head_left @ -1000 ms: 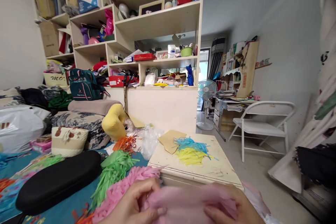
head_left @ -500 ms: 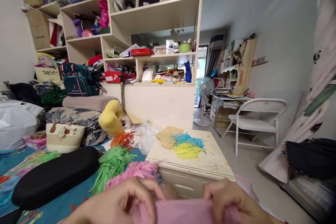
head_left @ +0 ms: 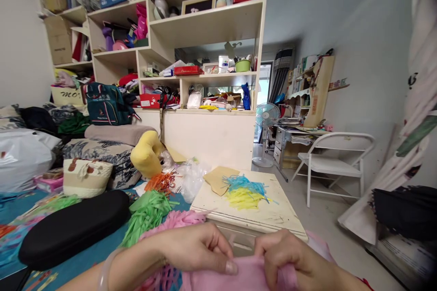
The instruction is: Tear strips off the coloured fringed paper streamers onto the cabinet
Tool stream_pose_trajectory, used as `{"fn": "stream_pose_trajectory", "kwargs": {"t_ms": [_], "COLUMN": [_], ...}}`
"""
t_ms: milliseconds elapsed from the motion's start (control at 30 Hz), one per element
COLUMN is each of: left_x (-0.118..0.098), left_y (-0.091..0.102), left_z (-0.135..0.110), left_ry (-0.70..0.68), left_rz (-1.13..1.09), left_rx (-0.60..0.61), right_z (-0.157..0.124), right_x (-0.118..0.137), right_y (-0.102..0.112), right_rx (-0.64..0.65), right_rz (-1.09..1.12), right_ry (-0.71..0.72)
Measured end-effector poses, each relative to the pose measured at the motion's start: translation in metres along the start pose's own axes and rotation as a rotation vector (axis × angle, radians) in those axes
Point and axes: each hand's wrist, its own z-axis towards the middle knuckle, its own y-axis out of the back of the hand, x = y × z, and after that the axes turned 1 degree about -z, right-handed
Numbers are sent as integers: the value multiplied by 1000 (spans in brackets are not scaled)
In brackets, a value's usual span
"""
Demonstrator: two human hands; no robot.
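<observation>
At the bottom of the view both hands pinch a sheet of pink tissue paper (head_left: 235, 278). My left hand (head_left: 193, 250) grips its near-left edge between thumb and fingers. My right hand (head_left: 293, 259) closes on the right side of the same sheet. Just behind the left hand lies a pile of pink fringed paper (head_left: 177, 220), with green fringed paper (head_left: 148, 216) next to it. Beyond the hands stands a small cream table (head_left: 273, 225) carrying blue shredded paper (head_left: 244, 184) and yellow shredded paper (head_left: 246, 199).
A black oval case (head_left: 73, 227) lies on the teal cover at left, near a woven bag (head_left: 87, 177), a yellow pillow (head_left: 146, 154) and orange paper strips (head_left: 160, 182). Cluttered shelves (head_left: 205, 27) fill the back. A white folding chair (head_left: 332, 163) and a fan (head_left: 268, 118) stand at right.
Both hands have shifted closer together and a little up, still pinching the pink sheet, which sits lower in view. The camera tilted slightly.
</observation>
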Motion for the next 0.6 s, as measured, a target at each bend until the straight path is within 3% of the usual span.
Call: {"fn": "stream_pose_trajectory", "kwargs": {"t_ms": [100, 233, 300, 400, 500, 600], "left_x": [0, -3, -6, -11, -12, -4], "left_y": [0, -3, -8, -18, -23, -20], "left_z": [-2, -4, -4, -3, -6, -11], "left_ry": [6, -28, -77, -125, -135, -99], "left_rz": [35, 208, 358, 597, 717, 638], "left_rx": [-52, -176, -225, -288, -343, -365], "right_z": [-5, -12, -6, 14, 31, 30], "right_x": [1, 20, 29, 26, 7, -9], "right_y": [12, 56, 67, 48, 12, -5], "right_rx": [17, 317, 332, 145, 180, 138], "right_rz": [-47, -235, -353, -428, -368, -242], "right_ry": [0, -163, -246, -253, -341, -450]}}
